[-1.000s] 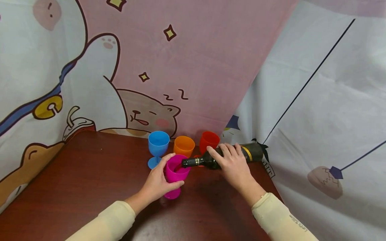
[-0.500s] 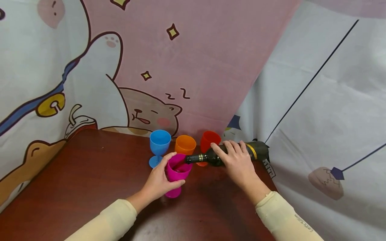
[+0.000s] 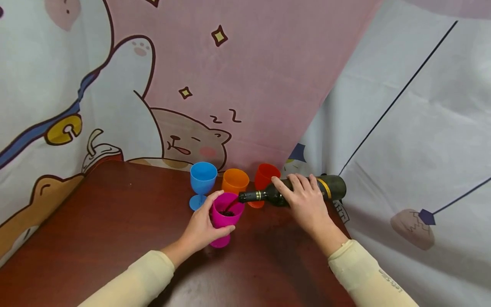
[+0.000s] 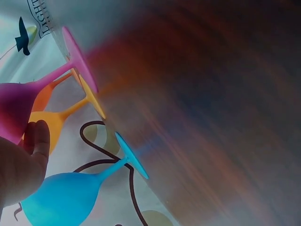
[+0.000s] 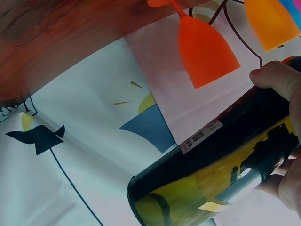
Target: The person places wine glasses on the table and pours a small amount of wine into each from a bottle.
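In the head view my left hand (image 3: 201,226) holds a magenta goblet (image 3: 226,219) by its bowl, thumb on the near side and fingers behind. My right hand (image 3: 308,204) grips a dark wine bottle (image 3: 333,187), tilted nearly level with its mouth over the goblet's rim. A dark red stream runs from the bottle's mouth into the goblet, where dark liquid shows. The right wrist view shows the bottle's yellow label (image 5: 235,174) under the fingers. In the left wrist view the magenta goblet's foot (image 4: 80,59) is seen side-on.
A blue goblet (image 3: 203,177), an orange goblet (image 3: 235,181) and a red goblet (image 3: 264,175) stand in a row behind the hands, near the back edge of the brown table (image 3: 96,221). Printed cloth (image 3: 264,85) hangs close behind and to the right.
The bottle and right hand have shifted slightly right, drawing the bottle's mouth back to the goblet's right rim. Liquid in the magenta goblet shows more plainly. My left hand keeps its hold.
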Demonstrator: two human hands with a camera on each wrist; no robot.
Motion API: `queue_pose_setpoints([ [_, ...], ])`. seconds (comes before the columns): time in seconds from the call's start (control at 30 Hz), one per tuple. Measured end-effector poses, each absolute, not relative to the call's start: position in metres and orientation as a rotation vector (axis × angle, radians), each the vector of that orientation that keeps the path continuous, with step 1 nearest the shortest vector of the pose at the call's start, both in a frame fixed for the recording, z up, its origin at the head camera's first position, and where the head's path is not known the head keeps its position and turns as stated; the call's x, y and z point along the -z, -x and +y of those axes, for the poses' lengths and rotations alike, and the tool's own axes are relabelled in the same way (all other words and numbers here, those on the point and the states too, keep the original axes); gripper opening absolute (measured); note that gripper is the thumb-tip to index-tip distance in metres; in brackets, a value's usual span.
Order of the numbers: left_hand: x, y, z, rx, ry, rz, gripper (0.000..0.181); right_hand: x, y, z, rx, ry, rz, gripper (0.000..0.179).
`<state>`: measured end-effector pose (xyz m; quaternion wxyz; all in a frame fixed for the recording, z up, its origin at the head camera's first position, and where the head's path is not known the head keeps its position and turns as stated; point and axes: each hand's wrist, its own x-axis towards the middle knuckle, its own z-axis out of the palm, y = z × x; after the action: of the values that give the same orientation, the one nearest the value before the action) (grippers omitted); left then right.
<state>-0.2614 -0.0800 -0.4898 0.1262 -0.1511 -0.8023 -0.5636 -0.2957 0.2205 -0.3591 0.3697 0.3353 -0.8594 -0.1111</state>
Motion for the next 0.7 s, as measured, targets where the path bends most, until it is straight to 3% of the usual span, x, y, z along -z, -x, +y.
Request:
queue_pose_setpoints([
  [0.7,0.487,0.261,-0.079,1.622,0.426,-2.34,0.103,0.372,0.296,0.221,0.194,-0.855,-2.258,0.087],
])
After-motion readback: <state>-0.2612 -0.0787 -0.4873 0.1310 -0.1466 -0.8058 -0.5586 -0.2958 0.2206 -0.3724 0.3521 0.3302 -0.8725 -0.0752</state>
